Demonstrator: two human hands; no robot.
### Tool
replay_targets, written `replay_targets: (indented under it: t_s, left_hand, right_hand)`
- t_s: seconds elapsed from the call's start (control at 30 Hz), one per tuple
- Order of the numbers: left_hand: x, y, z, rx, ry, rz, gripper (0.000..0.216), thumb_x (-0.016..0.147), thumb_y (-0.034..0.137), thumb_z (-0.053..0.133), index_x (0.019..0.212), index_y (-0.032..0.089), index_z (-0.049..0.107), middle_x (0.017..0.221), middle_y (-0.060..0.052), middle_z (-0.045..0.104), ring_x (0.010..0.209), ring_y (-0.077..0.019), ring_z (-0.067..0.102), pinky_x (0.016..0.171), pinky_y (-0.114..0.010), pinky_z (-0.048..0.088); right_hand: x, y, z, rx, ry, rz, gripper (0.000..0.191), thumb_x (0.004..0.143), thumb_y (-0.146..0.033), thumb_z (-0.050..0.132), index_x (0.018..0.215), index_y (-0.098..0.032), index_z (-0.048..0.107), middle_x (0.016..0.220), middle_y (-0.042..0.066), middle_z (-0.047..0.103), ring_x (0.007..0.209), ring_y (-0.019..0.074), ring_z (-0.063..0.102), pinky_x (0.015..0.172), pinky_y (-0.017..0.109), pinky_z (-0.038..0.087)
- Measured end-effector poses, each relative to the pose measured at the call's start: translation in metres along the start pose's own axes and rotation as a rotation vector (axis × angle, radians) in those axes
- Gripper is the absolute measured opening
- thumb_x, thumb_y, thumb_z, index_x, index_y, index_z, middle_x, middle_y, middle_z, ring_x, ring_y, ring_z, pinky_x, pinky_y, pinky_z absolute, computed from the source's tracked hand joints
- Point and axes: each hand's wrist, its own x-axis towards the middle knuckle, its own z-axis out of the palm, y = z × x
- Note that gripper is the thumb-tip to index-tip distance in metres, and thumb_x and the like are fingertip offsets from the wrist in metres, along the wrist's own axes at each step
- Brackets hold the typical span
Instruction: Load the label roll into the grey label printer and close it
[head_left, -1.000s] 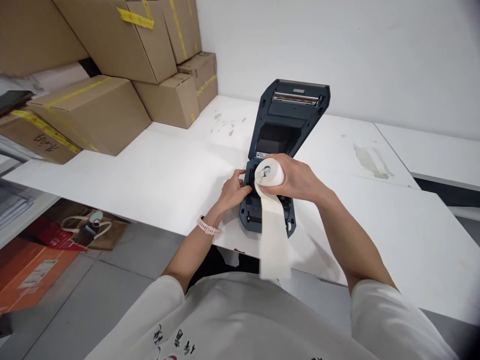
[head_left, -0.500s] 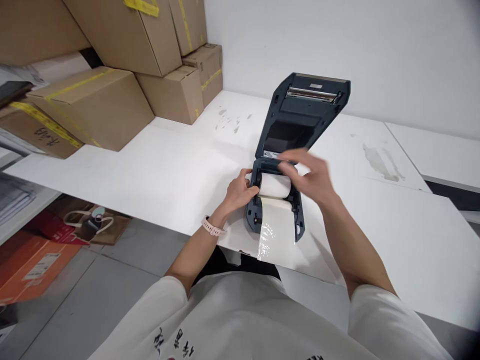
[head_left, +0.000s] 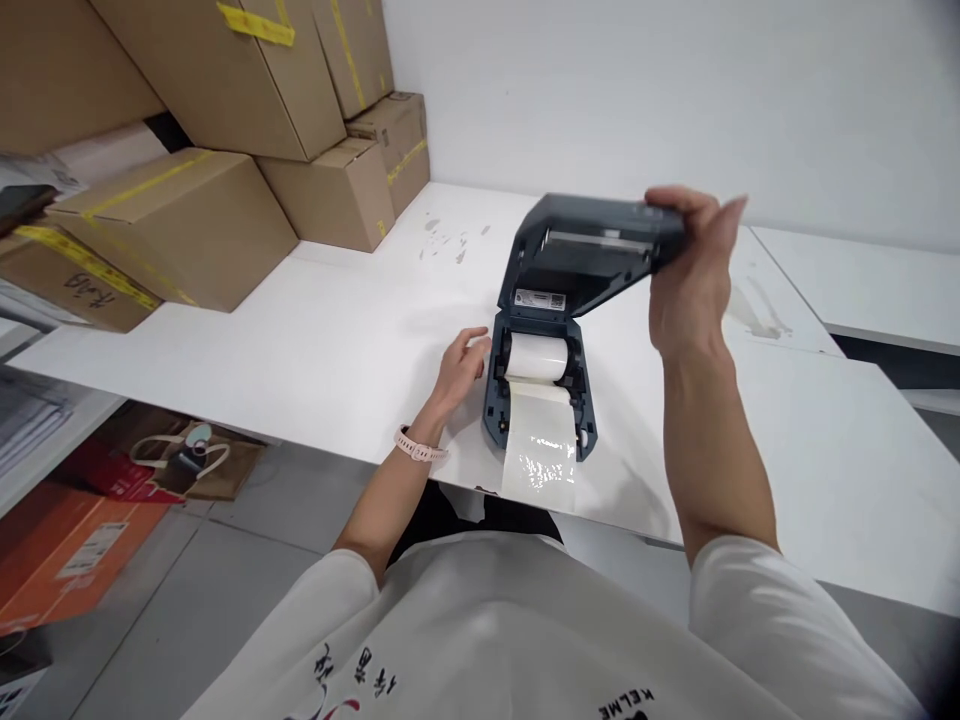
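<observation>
A dark grey label printer [head_left: 496, 420] stands near the front edge of a white table [head_left: 330, 350]. Its hinged lid [head_left: 585, 250] is half lowered. A white paper roll [head_left: 536, 358] lies in the bay, and its loose strip [head_left: 538, 455] runs out over the front and past the table edge. My right hand [head_left: 690, 270] grips the lid's far right edge, fingers curled over it. My left hand [head_left: 461, 365] rests beside the printer's left wall, fingers loosely spread, holding nothing. A pink watch [head_left: 416, 447] is on that wrist.
Stacked cardboard boxes [head_left: 187, 215] with yellow tape fill the table's left and back-left corner. A second white table [head_left: 862, 290] adjoins on the right. Below the left edge, on the floor, are an orange box [head_left: 60, 540] and a brown bag [head_left: 195, 465].
The roll went from my right hand into the printer bay. My right hand then rose to the lid and swung it partway down. My left hand let go of the printer's side.
</observation>
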Motion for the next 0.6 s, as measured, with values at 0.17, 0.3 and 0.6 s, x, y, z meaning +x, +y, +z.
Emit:
replay_targets:
  t_s: [0.17,0.3,0.6]
  left_hand:
    - [-0.016,0.013,-0.002,0.002,0.243,0.162,0.038,0.099,0.049,0.048,0.121,0.023,0.065,0.093,-0.006,0.067,0.092,-0.0193,0.063,0.082,-0.033,0.051]
    - [-0.051,0.022,0.011,0.033,0.078,0.176,0.065,0.092,0.053,0.065,0.151,0.036,0.045,0.167,-0.004,0.038,0.155,-0.0296,0.033,0.122,-0.047,0.036]
    - [-0.071,0.018,0.020,-0.244,-0.156,-0.075,0.080,0.087,0.049,0.072,0.157,0.026,0.041,0.164,-0.011,0.045,0.149,-0.0342,0.045,0.117,-0.047,0.047]
  right_hand:
    - [-0.104,-0.019,-0.014,-0.262,-0.283,0.066,0.040,0.099,-0.066,0.049,0.096,-0.031,0.070,0.138,0.002,0.068,0.152,0.0289,0.044,0.128,0.055,0.035]
    - [-0.154,0.003,-0.014,-0.338,-0.281,0.303,0.062,0.099,-0.058,0.054,0.156,-0.042,0.035,0.175,-0.002,0.023,0.162,0.0272,0.024,0.125,0.054,0.041]
    - [-0.175,0.018,-0.005,-0.004,-0.178,0.675,0.102,0.090,-0.058,0.063,0.167,-0.035,0.001,0.173,0.008,0.028,0.153,0.0305,0.043,0.118,0.053,0.050]
